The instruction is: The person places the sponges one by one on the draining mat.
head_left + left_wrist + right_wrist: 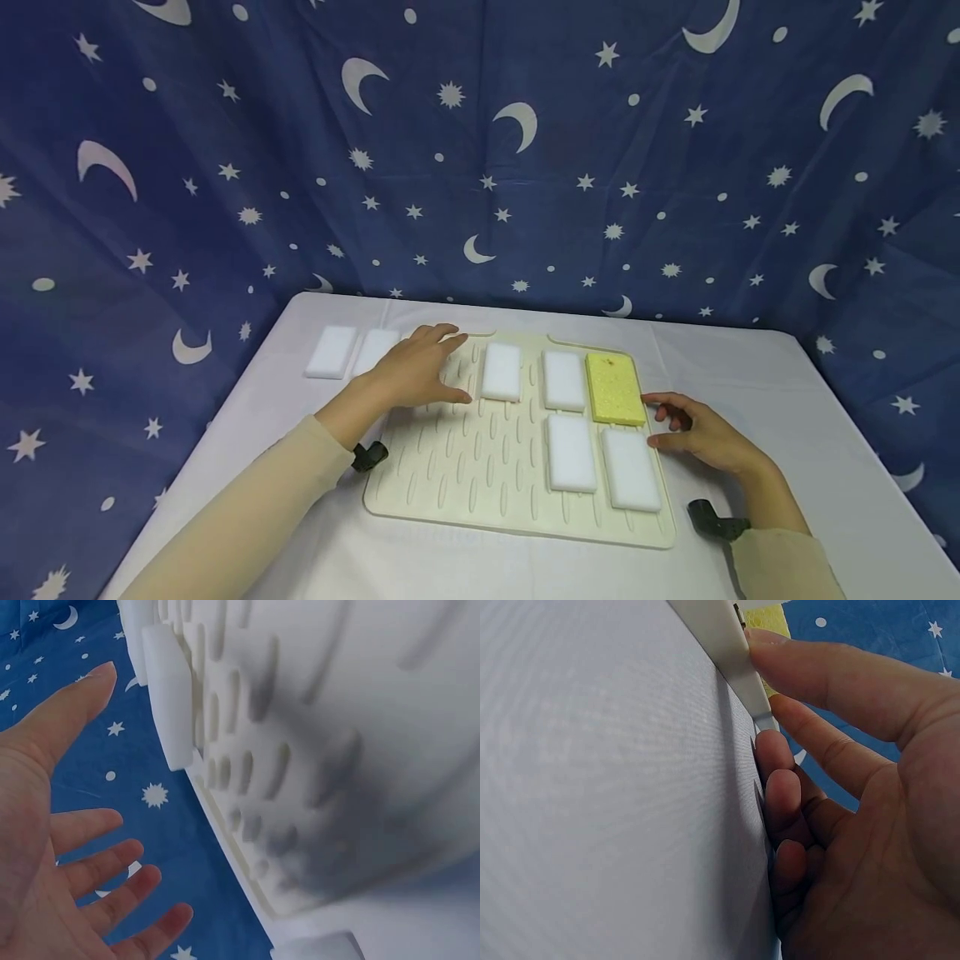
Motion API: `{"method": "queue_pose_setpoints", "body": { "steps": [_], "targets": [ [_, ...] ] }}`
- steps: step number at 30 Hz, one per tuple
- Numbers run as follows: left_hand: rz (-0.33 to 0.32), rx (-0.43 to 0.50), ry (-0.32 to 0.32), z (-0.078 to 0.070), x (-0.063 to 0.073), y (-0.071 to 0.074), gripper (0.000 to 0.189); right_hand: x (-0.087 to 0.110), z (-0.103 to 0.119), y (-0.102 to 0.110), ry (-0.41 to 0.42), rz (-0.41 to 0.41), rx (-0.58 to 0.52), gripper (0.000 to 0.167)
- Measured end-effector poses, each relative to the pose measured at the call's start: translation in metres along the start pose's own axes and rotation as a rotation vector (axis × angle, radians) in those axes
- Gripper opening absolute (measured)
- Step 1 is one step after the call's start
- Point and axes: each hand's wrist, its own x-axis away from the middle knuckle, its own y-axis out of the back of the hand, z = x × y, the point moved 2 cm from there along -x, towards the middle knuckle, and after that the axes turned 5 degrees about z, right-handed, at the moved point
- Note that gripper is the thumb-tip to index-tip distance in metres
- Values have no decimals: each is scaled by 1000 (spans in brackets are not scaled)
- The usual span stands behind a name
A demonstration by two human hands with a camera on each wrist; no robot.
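My left hand (pixel 411 368) hovers over the left part of a cream ribbed drying mat (pixel 450 479), fingers spread and nothing in it. Close to its fingertips a white sponge block (pixel 501 372) lies on the mat; the left wrist view shows a gap between that hand (pixel 45 847) and the mat. At the mat's right edge is my right hand (pixel 708 433), its thumb and index finger touching the rim beside a yellow sponge (pixel 615 389). Its other fingers bend loosely against the tablecloth, as the right wrist view shows. Several white sponge blocks lie around the yellow one.
Left of the mat, two more white blocks lie on the white tablecloth, one in full view (pixel 332 352) and another (pixel 375 348) partly behind the left hand. A dark blue curtain (pixel 555 267) with moons and stars hangs behind the table.
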Motion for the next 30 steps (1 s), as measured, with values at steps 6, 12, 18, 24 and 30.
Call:
{"method": "queue_pose_setpoints", "body": {
  "steps": [6, 12, 18, 24, 30],
  "targets": [
    [-2, -23, 11, 12, 13, 5, 101, -1, 2, -1, -1, -2, -6, 74],
    [-7, -33, 19, 27, 23, 9, 100, -1, 2, -2, 7, 0, -18, 75],
    [5, -50, 58, 45, 29, 12, 98, -1, 1, -1, -2, -6, -7, 74],
    [7, -62, 67, 61, 34, 13, 97, -1, 1, -1, 0, -7, -10, 73],
    [14, -69, 74, 79, 36, 13, 97, -1, 1, -2, 5, -6, -13, 73]
  ]
}}
